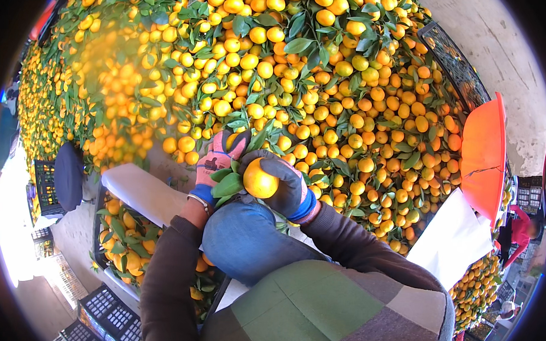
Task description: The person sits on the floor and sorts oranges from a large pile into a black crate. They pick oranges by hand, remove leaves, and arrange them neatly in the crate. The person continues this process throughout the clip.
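Note:
My right hand (287, 189), in a grey-palmed work glove with a blue cuff, is closed around an orange mandarin (260, 178) above my knee. Green leaves (228, 185) stick out to the left of this fruit, between my two hands. Beside it, my left hand (213, 161) wears a pink glove with a blue cuff. Its dark fingertips curl around another mandarin (231, 142), which is partly hidden. Just beyond both hands spreads a large heap of mandarins (267, 71) with leaves still attached.
A black crate (100, 227) of leafy mandarins stands by my left arm. An orange-red plastic basin (483, 155) and a white sheet (451, 244) lie at right. A dark round stool seat (68, 177) is at left. Stacked crates (110, 316) sit lower left. Other people are at far right.

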Demonstrator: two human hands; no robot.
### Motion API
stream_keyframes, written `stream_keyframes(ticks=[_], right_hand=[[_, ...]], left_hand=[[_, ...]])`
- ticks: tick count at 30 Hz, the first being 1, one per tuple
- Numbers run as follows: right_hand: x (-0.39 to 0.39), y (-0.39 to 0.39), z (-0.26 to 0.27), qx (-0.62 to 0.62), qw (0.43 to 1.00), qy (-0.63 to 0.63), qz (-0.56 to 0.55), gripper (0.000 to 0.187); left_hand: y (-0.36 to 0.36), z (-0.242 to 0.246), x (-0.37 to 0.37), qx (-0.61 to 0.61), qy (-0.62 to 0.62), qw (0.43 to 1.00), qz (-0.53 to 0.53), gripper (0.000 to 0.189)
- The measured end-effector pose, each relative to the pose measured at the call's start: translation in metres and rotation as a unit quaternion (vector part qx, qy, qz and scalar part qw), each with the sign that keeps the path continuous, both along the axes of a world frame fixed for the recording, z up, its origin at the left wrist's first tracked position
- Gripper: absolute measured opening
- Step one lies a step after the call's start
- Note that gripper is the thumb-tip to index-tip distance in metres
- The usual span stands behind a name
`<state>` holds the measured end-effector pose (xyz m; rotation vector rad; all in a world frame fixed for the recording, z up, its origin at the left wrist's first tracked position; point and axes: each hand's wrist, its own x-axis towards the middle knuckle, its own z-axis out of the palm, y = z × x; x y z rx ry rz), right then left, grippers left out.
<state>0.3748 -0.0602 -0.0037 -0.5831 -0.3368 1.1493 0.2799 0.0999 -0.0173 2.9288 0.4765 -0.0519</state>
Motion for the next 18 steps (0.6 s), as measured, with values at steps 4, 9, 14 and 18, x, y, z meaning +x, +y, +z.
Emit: stream_keyframes(ticks=[4,9,14,18], right_hand=[[0.023,-0.004,-0.018,-0.055,0.97,-0.236,-0.019,0.026],[0.016,0.014,-0.039,-0.166,0.962,-0.203,0.077,0.025],[0.01,0.022,-0.049,-0.254,0.904,-0.282,0.197,0.019],[0.04,0.004,-0.056,0.024,0.606,-0.777,0.168,0.025]], left_hand=[[-0.01,0.016,-0.003,-0.108,-0.035,0.987,0.117,0.067],[-0.011,0.022,-0.001,0.044,0.061,0.996,0.041,0.074],[-0.01,0.005,-0.005,0.071,0.101,0.992,-0.002,0.057],[-0.018,-0.009,-0.008,0.051,0.113,0.99,-0.064,0.059]])
